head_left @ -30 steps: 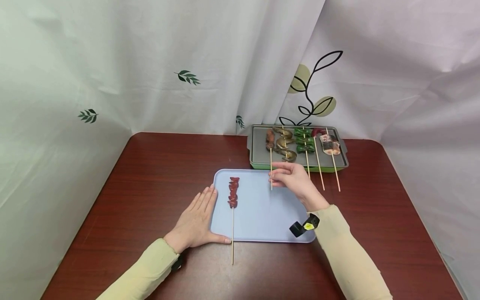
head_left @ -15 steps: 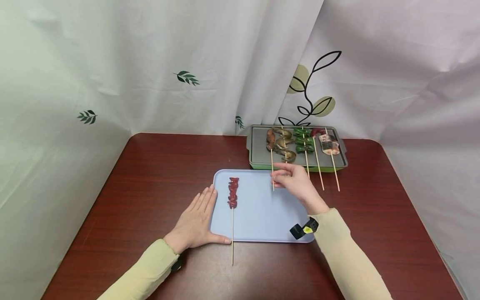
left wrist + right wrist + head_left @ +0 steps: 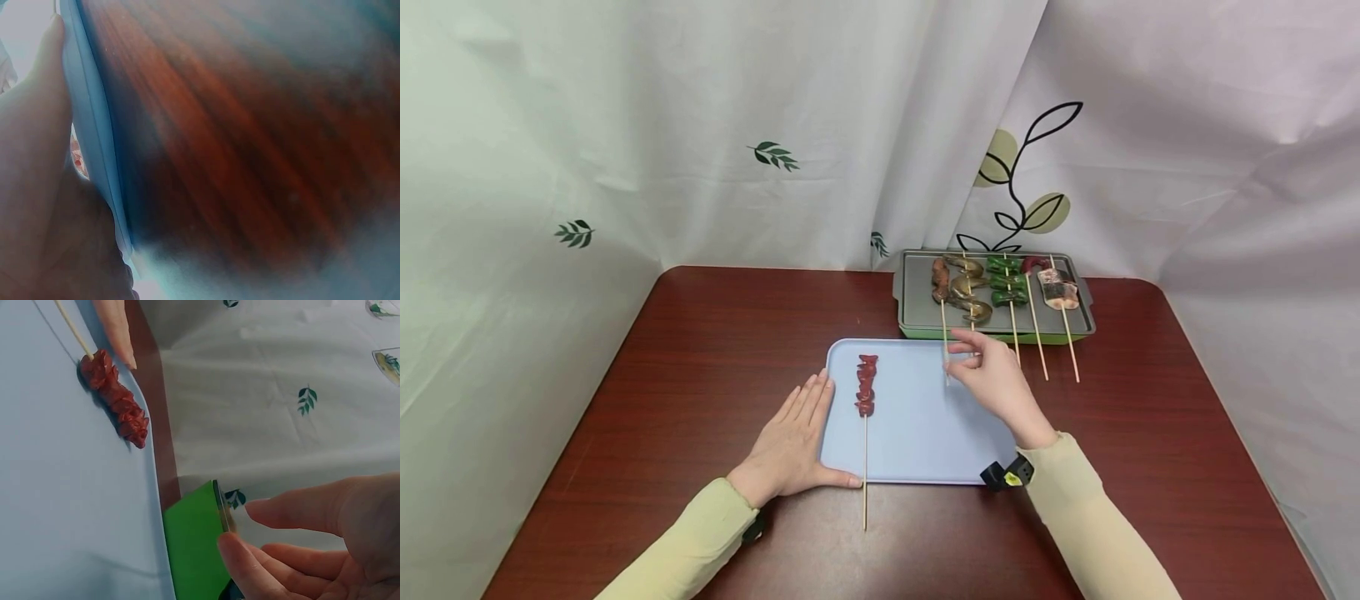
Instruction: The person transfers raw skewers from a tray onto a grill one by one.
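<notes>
My left hand [image 3: 792,442] lies with straight fingers along the left edge of the light blue tray [image 3: 917,450], its thumb at the front rim. On the tray lies a skewer of red meat pieces [image 3: 866,387], its stick overhanging the front edge; the right wrist view shows the red meat [image 3: 115,400] too. My right hand [image 3: 996,375] is above the tray's back right part, beside the stick of a brown meat skewer [image 3: 940,282]. In the right wrist view the thumb and fingertips [image 3: 265,512] stand apart, with nothing visible between them.
A grey grill pan [image 3: 917,321] with a green base stands behind the tray at the right. It bears a shrimp skewer [image 3: 972,287], a green pepper skewer [image 3: 1009,282], a dark red skewer [image 3: 1036,263] and a fish skewer [image 3: 1060,292], sticks pointing forward. White curtains surround the table.
My right thumb and fingers have parted from the stick of the brown meat skewer, and the hand has shifted slightly right. That skewer rests on the grill pan. My left hand has not moved.
</notes>
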### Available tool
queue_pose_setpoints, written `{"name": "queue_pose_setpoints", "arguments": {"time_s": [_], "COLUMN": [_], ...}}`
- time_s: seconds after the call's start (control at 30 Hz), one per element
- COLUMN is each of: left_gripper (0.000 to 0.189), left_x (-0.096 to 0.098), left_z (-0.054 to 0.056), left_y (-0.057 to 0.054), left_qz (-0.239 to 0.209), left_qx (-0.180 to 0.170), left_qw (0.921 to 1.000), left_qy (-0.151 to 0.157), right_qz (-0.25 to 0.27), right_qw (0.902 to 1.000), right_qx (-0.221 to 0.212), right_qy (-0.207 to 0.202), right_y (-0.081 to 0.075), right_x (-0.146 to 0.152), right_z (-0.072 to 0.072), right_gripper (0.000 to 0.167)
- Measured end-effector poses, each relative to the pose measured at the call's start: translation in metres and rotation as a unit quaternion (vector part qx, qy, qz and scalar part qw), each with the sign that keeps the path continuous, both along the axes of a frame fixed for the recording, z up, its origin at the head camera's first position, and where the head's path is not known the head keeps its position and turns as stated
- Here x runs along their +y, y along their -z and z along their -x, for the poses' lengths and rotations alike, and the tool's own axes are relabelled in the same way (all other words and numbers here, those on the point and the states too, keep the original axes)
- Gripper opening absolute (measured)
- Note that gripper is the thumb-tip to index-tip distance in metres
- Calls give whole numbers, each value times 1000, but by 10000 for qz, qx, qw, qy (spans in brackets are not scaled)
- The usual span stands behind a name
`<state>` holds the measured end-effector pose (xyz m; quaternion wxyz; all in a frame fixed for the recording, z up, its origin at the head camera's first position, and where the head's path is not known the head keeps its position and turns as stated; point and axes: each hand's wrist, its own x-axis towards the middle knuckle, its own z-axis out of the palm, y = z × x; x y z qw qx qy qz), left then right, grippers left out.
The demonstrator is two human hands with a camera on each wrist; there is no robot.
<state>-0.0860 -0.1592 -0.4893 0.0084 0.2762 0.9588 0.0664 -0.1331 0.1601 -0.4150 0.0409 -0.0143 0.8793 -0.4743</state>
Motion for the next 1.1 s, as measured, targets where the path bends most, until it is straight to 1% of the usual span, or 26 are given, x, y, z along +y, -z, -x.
{"name": "queue_pose_setpoints", "arguments": {"time_s": [0.13,0.4,0.63,0.87,1.1], "left_gripper": [143,144,142,141,140], "left_x": [0,0,1,2,2], "left_z": [0,0,0,1,0], "left_y": [0,1,-1,-3,-2], "left_qz": [88,162,111,88,120], "left_qx": [-44,-151,-56,-103,-87], "left_qw": [9999,9997,9999,9999,9999], "left_qy": [-28,-73,-11,-13,-4], "right_qz": [27,369,668,969,1108], "right_qw": [9999,9982,9967,9941,9923], "right_qx": [146,474,450,469,471], "right_qy": [21,84,10,-118,-308], "right_y": [-1,-7,-17,-24,-25], "right_x": [-1,0,3,2,0], "right_z": [-3,-12,-20,-30,-38], "right_gripper": [53,49,49,44,45]}}
